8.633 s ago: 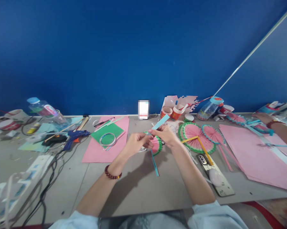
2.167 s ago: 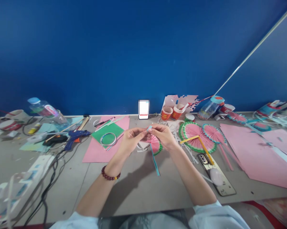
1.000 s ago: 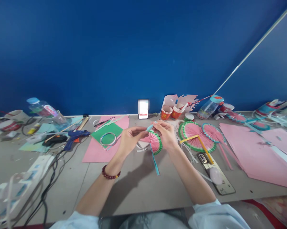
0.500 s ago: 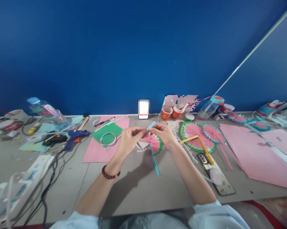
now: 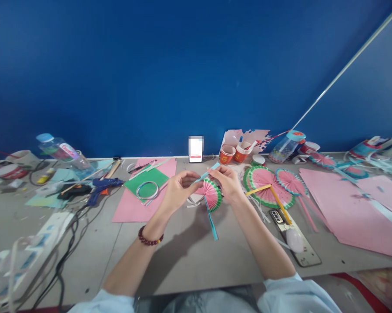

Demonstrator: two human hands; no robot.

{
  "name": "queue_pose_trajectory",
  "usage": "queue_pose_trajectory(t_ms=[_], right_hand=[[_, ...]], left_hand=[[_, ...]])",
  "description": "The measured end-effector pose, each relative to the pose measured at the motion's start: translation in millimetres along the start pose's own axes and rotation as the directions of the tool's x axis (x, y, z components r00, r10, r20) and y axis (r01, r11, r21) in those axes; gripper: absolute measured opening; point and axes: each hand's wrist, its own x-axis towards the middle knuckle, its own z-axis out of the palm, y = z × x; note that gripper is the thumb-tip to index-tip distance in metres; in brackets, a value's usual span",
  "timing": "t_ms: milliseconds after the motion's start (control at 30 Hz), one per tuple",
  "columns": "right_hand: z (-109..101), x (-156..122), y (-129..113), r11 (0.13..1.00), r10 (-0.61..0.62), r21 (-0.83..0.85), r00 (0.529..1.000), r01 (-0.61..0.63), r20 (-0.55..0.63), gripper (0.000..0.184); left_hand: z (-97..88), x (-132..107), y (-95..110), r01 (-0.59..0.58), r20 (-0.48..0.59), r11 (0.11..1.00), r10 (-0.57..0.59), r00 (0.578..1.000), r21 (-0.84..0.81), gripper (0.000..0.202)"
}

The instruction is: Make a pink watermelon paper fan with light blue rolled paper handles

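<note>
A light-blue paper strip [image 5: 205, 175] runs slantwise between my two hands, above the table. The fingers of my left hand [image 5: 182, 186] pinch its lower left end. My right hand [image 5: 225, 179] grips the strip near its upper right end between thumb and fingers. Below and between the hands lies a pleated pink paper fan [image 5: 211, 195] with a green rim. A blue strip handle [image 5: 212, 226] hangs from its centre toward me. The left hand hides part of the fan.
Left are a green sheet [image 5: 150, 176] with a tape ring [image 5: 147, 190], a blue glue gun [image 5: 102, 188] and a power strip [image 5: 35, 250]. Right are a watermelon fan [image 5: 264, 178], a phone [image 5: 308, 254], and pink sheets [image 5: 342, 208]. Another phone [image 5: 196, 150] stands at the wall, paper cups [image 5: 227, 155] beside it.
My hands have drawn slightly apart, and more of the light-blue strip shows between them, stretched straighter. The pleated fan and the things on the table stay put.
</note>
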Motion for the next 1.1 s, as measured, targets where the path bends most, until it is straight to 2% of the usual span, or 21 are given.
queue_pose_trajectory(t_ms=[133, 333, 533, 667, 900, 1100], right_hand=[[-3.0, 2.0, -5.1, 1.000, -0.015, -0.005, 0.999, 0.015, -0.033, 0.031], [-4.3, 3.0, -9.3, 0.998, -0.047, 0.044, 0.998, 0.048, -0.034, 0.029], [-2.6, 3.8, -3.1, 0.992, -0.043, 0.116, 0.998, 0.048, -0.045, 0.027], [-1.6, 3.8, 0.4, 0.994, -0.038, 0.095, 0.997, 0.045, -0.067, 0.028], [1.6, 2.4, 3.7, 0.996, -0.044, 0.079, 0.996, 0.050, -0.077, 0.028], [4.2, 0.5, 7.1, 0.997, -0.020, 0.079, 0.998, 0.025, -0.060, 0.029]], left_hand=[[-0.3, -0.6, -0.8, -0.047, -0.019, 0.996, 0.048, 0.999, 0.081, 0.020], [2.2, -0.6, 1.0, -0.063, -0.107, 0.996, 0.069, 0.992, 0.061, 0.016], [4.6, -0.4, -2.4, 0.004, -0.203, 1.000, -0.010, 0.979, -0.028, 0.020], [5.7, -0.5, -1.8, -0.020, -0.214, 0.998, 0.006, 0.977, -0.060, 0.029], [3.0, 2.0, -2.0, 0.000, -0.157, 1.000, 0.002, 0.988, 0.008, 0.020], [0.0, 4.0, -7.8, -0.022, -0.183, 0.998, 0.031, 0.983, 0.052, 0.018]])
